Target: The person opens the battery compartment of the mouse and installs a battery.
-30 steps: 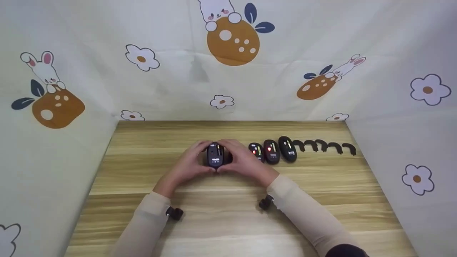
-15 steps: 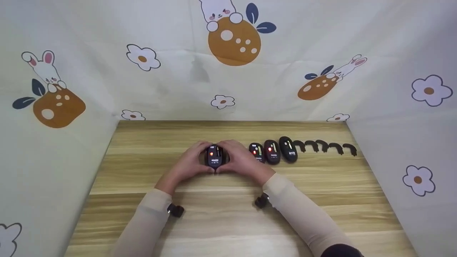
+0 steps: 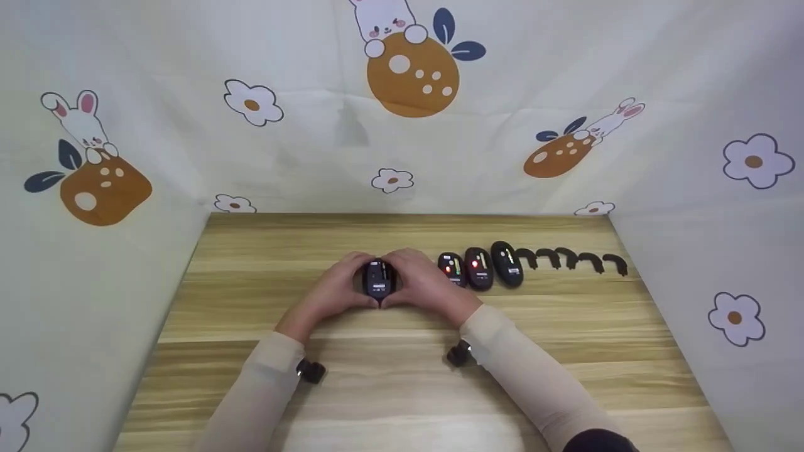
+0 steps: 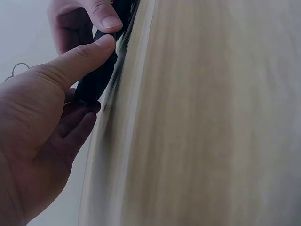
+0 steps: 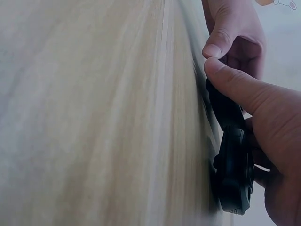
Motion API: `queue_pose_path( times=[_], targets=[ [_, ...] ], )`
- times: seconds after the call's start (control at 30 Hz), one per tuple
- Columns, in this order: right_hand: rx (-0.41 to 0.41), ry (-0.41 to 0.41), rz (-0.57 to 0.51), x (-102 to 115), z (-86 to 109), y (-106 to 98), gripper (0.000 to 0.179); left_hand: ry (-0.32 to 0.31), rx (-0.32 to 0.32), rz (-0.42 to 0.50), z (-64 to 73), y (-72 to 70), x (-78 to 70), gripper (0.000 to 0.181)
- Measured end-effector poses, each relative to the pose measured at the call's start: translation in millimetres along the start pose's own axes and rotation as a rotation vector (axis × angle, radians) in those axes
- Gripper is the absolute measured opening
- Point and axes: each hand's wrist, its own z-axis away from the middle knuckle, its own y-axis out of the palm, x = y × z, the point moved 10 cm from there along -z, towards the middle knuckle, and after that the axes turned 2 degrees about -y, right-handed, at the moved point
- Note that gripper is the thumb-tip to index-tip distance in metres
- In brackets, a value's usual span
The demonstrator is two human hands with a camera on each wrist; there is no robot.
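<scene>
A black computer mouse (image 3: pixel 378 280) is held underside up between both hands, its label and a dark slot facing the head camera. On its left side my left hand (image 3: pixel 333 290) grips it, thumb at the near end and fingers curled round the far side. My right hand (image 3: pixel 426 284) holds the opposite side the same way, and the two thumbs (image 4: pixel 109 21) nearly meet at the near end. In the left wrist view the mouse (image 4: pixel 96 82) appears edge-on, partly covered by the left thumb. The right wrist view shows its dark side (image 5: pixel 225 106) beneath the right thumb.
Right of the hands, three more mice lie underside up: one (image 3: pixel 450 269) with a red light, partly behind the right hand, another (image 3: pixel 479 269) also lit red, and a larger dark one (image 3: pixel 507 263). Several curved black pieces (image 3: pixel 566 257) line up farther right. Patterned cloth (image 3: pixel 301 150) surrounds the wooden table (image 3: pixel 389 389).
Both hands and the mouse have shifted slightly toward the person. A red light on the mouse's underside showed half a second ago; it is dark now, as it was one second ago.
</scene>
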Motion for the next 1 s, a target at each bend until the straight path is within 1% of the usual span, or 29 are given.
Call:
queue_pose_path(
  times=[0.23,0.4,0.53,0.63,0.73,0.83,0.9,1.0],
  targets=[
    [0.006,-0.001,0.048,1,-0.3,0,0.089,0.009,-0.001,-0.008,-0.3,-0.2,-0.6,0.096],
    [0.03,0.022,0.072,-1,1.3,3,0.093,0.005,0.011,-0.035,-0.3,2.4,-1.7,0.096],
    [0.029,0.027,0.073,-3,2.6,3,0.096,-0.008,0.018,-0.047,0.3,3.5,-2.5,0.098],
    [0.022,0.029,0.056,-4,5.5,0,0.102,-0.031,0.022,-0.049,1.2,2.2,-2.0,0.104],
    [0.01,0.055,0.03,-8,14.3,-10,0.107,-0.068,0.025,-0.054,3.7,-1.0,-0.9,0.111],
    [-0.016,0.08,0.017,-13,29.3,-27,0.108,-0.1,0.015,-0.072,9.7,-8.5,0.4,0.11],
    [-0.04,0.081,0.026,-19,43.2,-40,0.106,-0.109,0.0,-0.096,16.6,-15.5,1.3,0.106],
    [-0.082,0.084,0.049,-32,71.1,-61,0.102,-0.1,-0.025,-0.146,30.3,-27.4,2.5,0.102]
  ],
)
